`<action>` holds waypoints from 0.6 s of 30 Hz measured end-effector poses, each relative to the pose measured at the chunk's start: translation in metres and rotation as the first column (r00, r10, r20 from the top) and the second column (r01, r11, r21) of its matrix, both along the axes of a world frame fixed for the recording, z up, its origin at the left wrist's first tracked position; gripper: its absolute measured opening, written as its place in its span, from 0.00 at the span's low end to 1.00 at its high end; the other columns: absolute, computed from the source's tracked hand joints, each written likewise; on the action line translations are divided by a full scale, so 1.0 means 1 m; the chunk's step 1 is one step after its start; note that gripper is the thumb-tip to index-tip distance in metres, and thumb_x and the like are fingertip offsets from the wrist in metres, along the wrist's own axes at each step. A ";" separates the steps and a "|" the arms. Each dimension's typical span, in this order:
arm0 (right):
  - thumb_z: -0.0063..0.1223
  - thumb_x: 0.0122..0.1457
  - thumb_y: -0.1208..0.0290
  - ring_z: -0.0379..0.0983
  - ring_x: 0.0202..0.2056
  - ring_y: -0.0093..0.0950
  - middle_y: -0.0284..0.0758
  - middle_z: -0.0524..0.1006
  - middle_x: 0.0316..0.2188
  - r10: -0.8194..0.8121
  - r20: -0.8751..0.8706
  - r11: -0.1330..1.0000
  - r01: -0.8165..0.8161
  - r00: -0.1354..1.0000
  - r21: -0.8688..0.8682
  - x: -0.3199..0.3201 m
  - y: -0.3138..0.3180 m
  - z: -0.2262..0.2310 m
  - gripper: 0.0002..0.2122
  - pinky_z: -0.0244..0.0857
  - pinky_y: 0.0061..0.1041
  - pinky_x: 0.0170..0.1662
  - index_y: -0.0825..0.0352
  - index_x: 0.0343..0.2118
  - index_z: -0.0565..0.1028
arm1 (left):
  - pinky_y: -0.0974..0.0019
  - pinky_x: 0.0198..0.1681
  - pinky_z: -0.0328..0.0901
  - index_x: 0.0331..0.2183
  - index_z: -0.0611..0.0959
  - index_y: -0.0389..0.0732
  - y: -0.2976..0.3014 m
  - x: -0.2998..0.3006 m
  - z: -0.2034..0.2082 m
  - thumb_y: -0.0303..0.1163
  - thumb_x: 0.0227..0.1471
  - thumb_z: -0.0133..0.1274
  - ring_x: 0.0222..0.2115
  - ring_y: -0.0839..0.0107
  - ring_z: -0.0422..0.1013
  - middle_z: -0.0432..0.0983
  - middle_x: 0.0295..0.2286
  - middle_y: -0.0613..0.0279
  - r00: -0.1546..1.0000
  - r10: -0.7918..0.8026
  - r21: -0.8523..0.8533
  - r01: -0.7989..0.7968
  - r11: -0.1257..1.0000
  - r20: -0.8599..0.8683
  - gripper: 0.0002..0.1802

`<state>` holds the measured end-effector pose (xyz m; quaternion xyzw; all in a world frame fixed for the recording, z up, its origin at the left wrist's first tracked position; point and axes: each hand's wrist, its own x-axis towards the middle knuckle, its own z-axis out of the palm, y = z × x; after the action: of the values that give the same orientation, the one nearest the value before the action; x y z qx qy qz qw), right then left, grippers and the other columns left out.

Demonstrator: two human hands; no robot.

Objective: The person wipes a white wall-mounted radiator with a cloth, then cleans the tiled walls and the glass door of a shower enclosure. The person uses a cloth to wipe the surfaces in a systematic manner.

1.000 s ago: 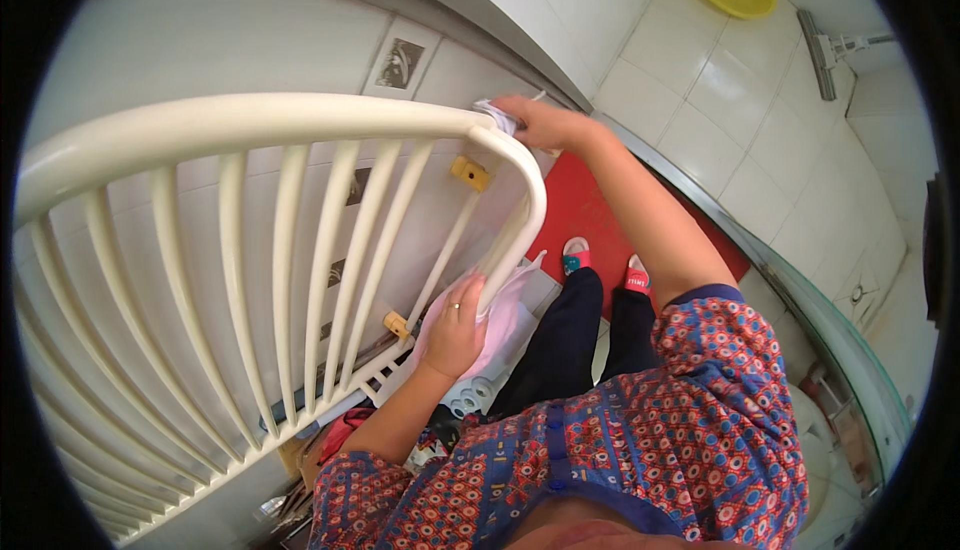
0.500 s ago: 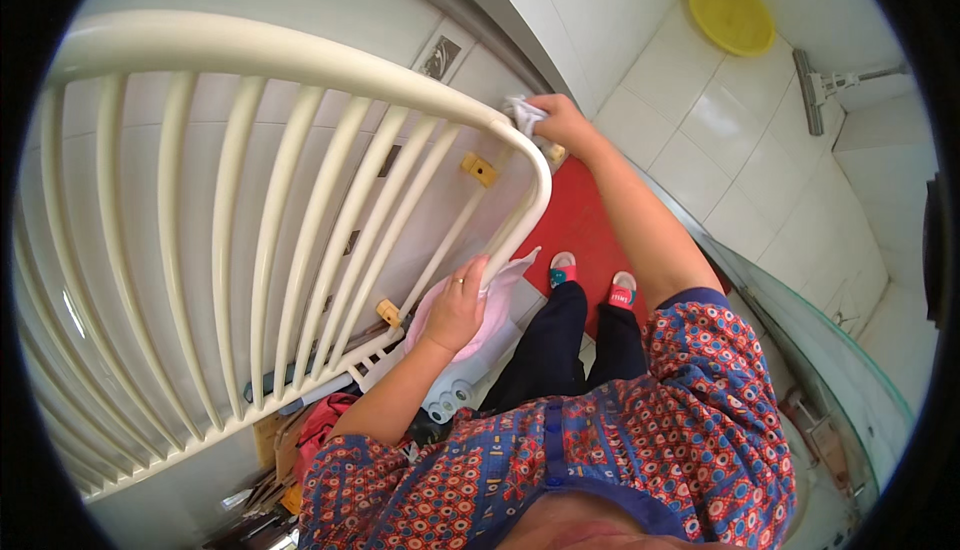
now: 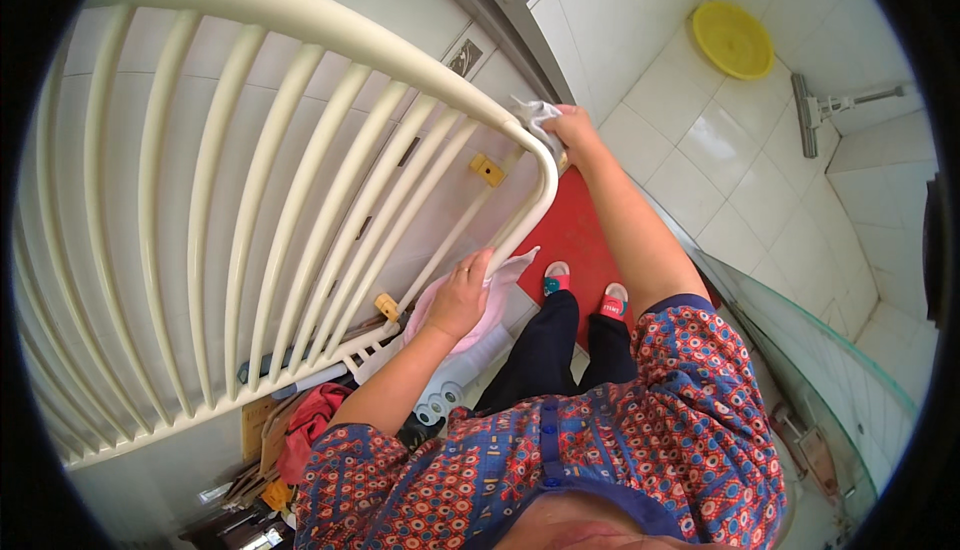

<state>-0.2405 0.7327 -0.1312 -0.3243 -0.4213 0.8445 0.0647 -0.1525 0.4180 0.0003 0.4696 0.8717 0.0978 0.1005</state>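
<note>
A cream towel radiator (image 3: 430, 68) with many curved bars fills the left side, fixed to the wall by yellowish brackets (image 3: 487, 170). My left hand (image 3: 458, 295) is wrapped round its near side tube, a ring on one finger. At the far rounded corner, my right hand (image 3: 575, 132) pinches a crumpled white cloth (image 3: 537, 116) against the tube's outer side. Part of that cloth is hidden behind the corner. Below my left hand is something pale pink (image 3: 465, 335), partly covered by the hand and tube.
A red mat (image 3: 575, 235) lies under my feet. Beyond a curved glass panel (image 3: 800, 315), a yellow basin (image 3: 733, 40) and a floor squeegee (image 3: 808, 115) stand on white tiles. White rolls (image 3: 440, 403), red fabric (image 3: 310, 425) and cardboard pieces (image 3: 257, 430) crowd the lower left.
The view has shifted a little, so the radiator's top tube sits higher. My right hand and the cloth have moved slightly at the far corner. My left hand keeps its hold.
</note>
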 end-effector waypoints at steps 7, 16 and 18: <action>0.49 0.50 0.75 0.69 0.45 0.38 0.43 0.72 0.42 0.191 -0.393 0.519 0.248 0.899 0.818 0.019 -0.050 0.132 0.18 0.64 0.31 0.47 0.69 0.47 0.72 | 0.55 0.47 0.67 0.55 0.64 0.42 0.000 0.003 0.005 0.23 0.46 0.51 0.48 0.50 0.67 0.68 0.48 0.48 0.997 0.047 0.009 -0.047 0.999 0.058 0.32; 0.50 0.42 0.86 0.64 0.45 0.50 0.52 0.66 0.43 -0.088 -0.531 0.173 0.538 0.843 0.825 0.014 -0.103 0.192 0.20 0.63 0.40 0.47 0.74 0.43 0.68 | 0.55 0.49 0.66 0.55 0.63 0.41 -0.011 0.003 -0.006 0.22 0.45 0.51 0.48 0.51 0.66 0.67 0.49 0.48 0.998 0.049 -0.033 -0.048 0.998 0.036 0.33; 0.50 0.43 0.87 0.64 0.44 0.49 0.52 0.66 0.42 -0.087 -0.334 0.247 0.345 0.939 0.905 0.021 -0.102 0.139 0.20 0.64 0.39 0.46 0.74 0.44 0.69 | 0.54 0.48 0.66 0.55 0.63 0.42 -0.005 0.003 -0.001 0.22 0.45 0.51 0.48 0.51 0.66 0.67 0.49 0.48 0.997 0.055 -0.019 -0.054 0.998 0.052 0.33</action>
<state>-0.2194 0.6304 0.0076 -0.1821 -0.7826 0.4349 0.4065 -0.1499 0.4135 -0.0011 0.4421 0.8820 0.1050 0.1246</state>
